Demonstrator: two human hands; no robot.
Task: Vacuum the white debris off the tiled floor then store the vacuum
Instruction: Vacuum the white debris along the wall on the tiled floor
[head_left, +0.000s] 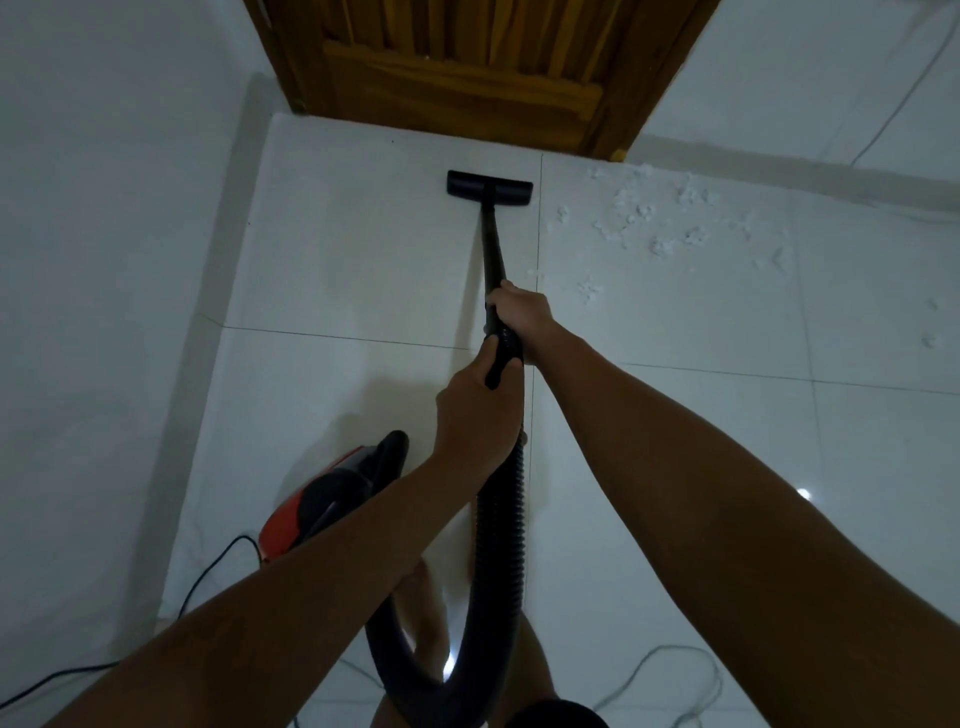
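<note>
A black vacuum wand (491, 244) runs from my hands to its flat floor head (490, 186), which rests on the white tiled floor (363, 270) just before a wooden door. My right hand (519, 309) grips the wand higher up. My left hand (480, 410) grips the handle where the ribbed black hose (501, 525) joins. The hose loops down between my legs. The red and black vacuum body (332, 493) sits on the floor at my lower left. White debris (660, 218) lies scattered on the tiles to the right of the floor head.
The wooden door (467, 67) closes the far side. White walls (104, 208) stand on the left and at the back right. A black power cord (208, 571) trails at lower left, and a thin light cord (675, 660) lies at lower right. My bare legs are under the hose.
</note>
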